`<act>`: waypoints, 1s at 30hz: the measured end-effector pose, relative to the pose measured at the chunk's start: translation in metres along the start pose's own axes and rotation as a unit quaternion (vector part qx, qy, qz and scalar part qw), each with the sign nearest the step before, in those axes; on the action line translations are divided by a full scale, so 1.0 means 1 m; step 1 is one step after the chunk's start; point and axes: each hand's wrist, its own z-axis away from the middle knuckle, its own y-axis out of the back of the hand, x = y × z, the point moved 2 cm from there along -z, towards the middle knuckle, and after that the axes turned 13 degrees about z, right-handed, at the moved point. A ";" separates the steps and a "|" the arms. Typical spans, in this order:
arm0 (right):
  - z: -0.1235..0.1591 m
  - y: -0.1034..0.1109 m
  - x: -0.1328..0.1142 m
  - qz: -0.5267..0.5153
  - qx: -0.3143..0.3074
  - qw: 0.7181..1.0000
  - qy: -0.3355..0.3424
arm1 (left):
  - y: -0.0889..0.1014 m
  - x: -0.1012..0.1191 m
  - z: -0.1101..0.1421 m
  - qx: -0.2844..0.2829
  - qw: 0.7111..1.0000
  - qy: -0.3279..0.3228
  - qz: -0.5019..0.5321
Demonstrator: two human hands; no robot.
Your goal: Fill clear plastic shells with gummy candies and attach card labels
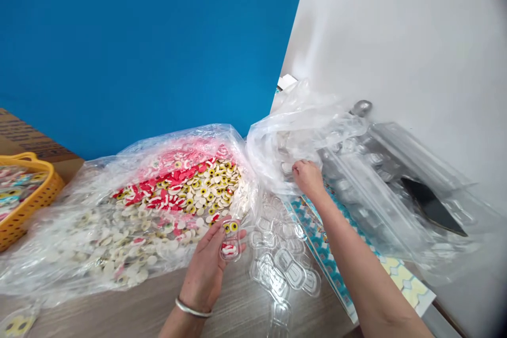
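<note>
In my left hand (208,261) lies a small clear plastic blister tray (231,240), held between thumb and fingers. Two yellow-and-black eye pieces show in its upper part and a red-and-white mouth piece in its lower part. My right hand (309,177) is at the mouth of a white translucent plastic bag (265,156). Its fingers are pinched together beside a small whitish piece (287,168); what they grip I cannot make out. Between the hands, several empty clear blister trays (293,269) lie loosely piled on the wood-grain table (146,309).
Left of my hands, a large clear bag (119,237) spills eye pieces (212,185) and red mouth pieces (166,198). A yellow basket (37,206) stands far left. At right, a black phone-like slab (433,206) rests on clear plastic bags (372,190), beside patterned sheets (332,259). Behind rises a blue panel (150,53).
</note>
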 end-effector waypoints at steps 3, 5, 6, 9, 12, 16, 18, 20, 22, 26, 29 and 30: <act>0.020 0.017 -0.006 -0.044 0.032 0.998 -0.016 | -0.003 0.000 0.001 -0.003 1.000 0.000 0.002; 0.042 0.033 -0.015 -0.144 0.033 0.989 -0.016 | -0.005 0.001 0.002 -0.010 1.000 0.002 0.014; 0.054 0.041 -0.023 -0.241 0.020 0.970 -0.011 | -0.007 0.001 0.003 -0.016 1.000 0.006 0.022; 0.091 0.059 -0.054 -0.486 -0.112 0.866 0.029 | -0.010 0.002 0.005 -0.050 0.997 0.025 0.045; 0.121 0.059 -0.088 -0.548 -0.239 0.800 0.058 | -0.013 0.001 0.010 -0.095 0.993 0.047 0.060; 0.138 0.048 -0.117 -0.511 -0.245 0.820 0.082 | -0.009 -0.004 0.016 -0.147 0.988 0.038 0.009; 0.142 0.045 -0.123 -0.474 -0.206 0.851 0.094 | -0.003 -0.006 0.017 -0.155 0.987 0.016 -0.029; 0.147 0.045 -0.128 -0.441 -0.167 0.876 0.098 | 0.003 -0.007 0.017 -0.162 0.986 0.000 -0.043; 0.154 0.044 -0.134 -0.416 -0.137 0.895 0.088 | 0.009 -0.007 0.018 -0.154 0.987 -0.005 -0.043; 0.168 0.039 -0.152 -0.383 -0.089 0.917 0.073 | 0.019 -0.005 0.026 -0.106 0.993 -0.030 -0.036; 0.175 0.037 -0.167 -0.388 -0.086 0.913 0.094 | 0.034 0.002 0.035 -0.064 0.994 -0.072 -0.053; 0.177 0.038 -0.169 -0.396 -0.093 0.908 0.103 | 0.044 0.008 0.039 -0.041 0.993 -0.091 -0.068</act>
